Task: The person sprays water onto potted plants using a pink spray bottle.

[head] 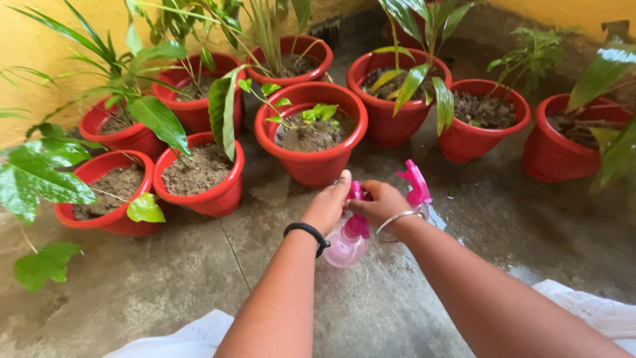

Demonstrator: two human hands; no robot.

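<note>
Spray bottle: pink, held above the concrete floor, just short of the nearest red pot.
Left hand: fingers closed around the bottle's neck, black band on the wrist.
Right hand: closed on the pink trigger head, silver bangle on the wrist.
Other pots: red, soil-filled, ranged left, right and behind the nearest red pot.

No packages, signs or screens in view. Nearest item to a package: one translucent pink plastic spray bottle with a darker pink trigger head, at frame centre over the wet concrete floor, gripped by the left hand and right hand. No label visible on its exposed surface.
</note>
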